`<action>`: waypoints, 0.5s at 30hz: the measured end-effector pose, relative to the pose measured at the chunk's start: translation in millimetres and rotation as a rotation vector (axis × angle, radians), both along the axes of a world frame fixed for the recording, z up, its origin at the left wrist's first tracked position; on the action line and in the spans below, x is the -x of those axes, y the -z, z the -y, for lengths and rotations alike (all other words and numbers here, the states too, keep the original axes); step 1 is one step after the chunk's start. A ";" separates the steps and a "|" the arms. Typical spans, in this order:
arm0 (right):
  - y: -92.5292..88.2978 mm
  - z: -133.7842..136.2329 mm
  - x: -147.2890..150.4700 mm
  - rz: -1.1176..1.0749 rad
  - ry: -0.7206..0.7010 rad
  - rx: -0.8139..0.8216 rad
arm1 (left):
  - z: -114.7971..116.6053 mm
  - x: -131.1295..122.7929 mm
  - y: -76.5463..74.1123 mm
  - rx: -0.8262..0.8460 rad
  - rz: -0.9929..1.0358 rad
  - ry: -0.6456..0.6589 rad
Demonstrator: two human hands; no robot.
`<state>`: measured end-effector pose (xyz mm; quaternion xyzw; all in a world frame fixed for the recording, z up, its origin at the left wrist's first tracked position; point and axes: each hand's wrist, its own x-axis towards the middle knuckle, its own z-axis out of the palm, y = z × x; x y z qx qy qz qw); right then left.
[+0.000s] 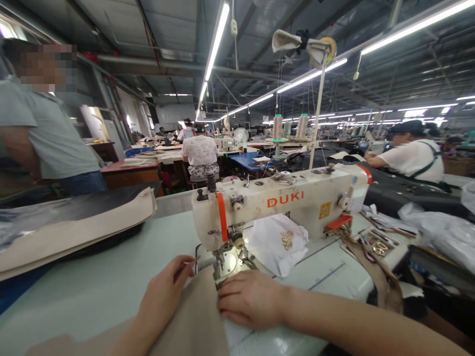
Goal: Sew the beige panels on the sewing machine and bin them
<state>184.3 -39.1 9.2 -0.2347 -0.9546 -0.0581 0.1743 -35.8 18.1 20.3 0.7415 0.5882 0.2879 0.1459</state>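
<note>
A beige fabric piece point(198, 316) lies on the pale sewing table point(104, 282), its far end under the presser foot point(219, 269) of a white DUKI sewing machine point(282, 205). My left hand point(165, 291) rests on the fabric's left edge, fingers pinched on a thin silvery tool that I cannot name. My right hand point(250, 299) lies on the fabric's right edge just in front of the needle, fingers curled and pressed down on the cloth.
A white bag with gold metal parts point(280, 242) lies under the machine arm. Beige and black panels point(74, 222) are stacked at left. A strap and small hardware point(374, 252) lie at right. A person point(40, 128) stands at left; other people sit at machines behind.
</note>
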 end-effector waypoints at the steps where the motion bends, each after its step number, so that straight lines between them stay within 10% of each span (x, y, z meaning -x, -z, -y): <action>1: -2.0 4.0 -3.8 0.017 0.008 -0.013 | -0.1 0.8 0.1 0.004 0.008 -0.006; 7: -20.5 22.8 -58.0 0.006 0.197 0.037 | 1.3 2.0 0.2 -0.012 0.072 0.008; 15: -39.0 -31.8 -120.0 0.089 1.013 0.260 | 13.3 -5.9 -7.2 -0.008 0.101 0.008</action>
